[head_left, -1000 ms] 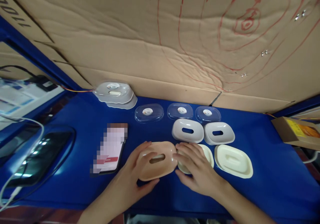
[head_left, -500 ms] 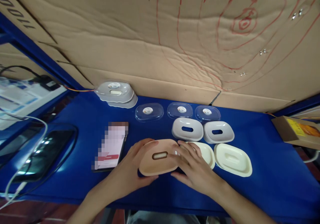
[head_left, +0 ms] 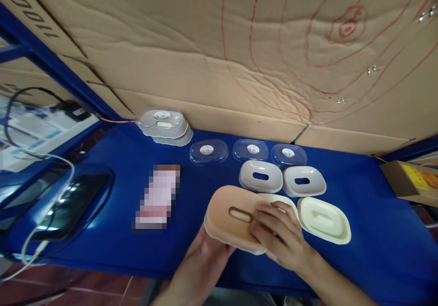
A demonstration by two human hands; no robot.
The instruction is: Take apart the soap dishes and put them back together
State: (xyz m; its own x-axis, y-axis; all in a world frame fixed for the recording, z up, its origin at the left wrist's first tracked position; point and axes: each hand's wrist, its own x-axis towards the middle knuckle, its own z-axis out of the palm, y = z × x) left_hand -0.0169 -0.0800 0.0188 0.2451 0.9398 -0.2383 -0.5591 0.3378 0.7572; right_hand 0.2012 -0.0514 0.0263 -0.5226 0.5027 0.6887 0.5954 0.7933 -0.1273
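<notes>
A peach-coloured oval box with a slot in its top is held above the blue table's front part. My left hand supports it from below at the left, its fingers mostly hidden under the box. The fingers of my right hand are wrapped over the box's right end, near the slot. Just behind my right hand lies a cream tray, partly covered. Another cream tray is to the right. Two white slotted shells lie behind them.
Three clear lids lie along the back of the blue table. Stacked white boxes stand back left. A blurred-out phone and a cabled black device are at left, a cardboard box at right.
The peach box has moved right and is tilted, its front side now showing. My left hand has gone from its left side to underneath. The view has shifted slightly.
</notes>
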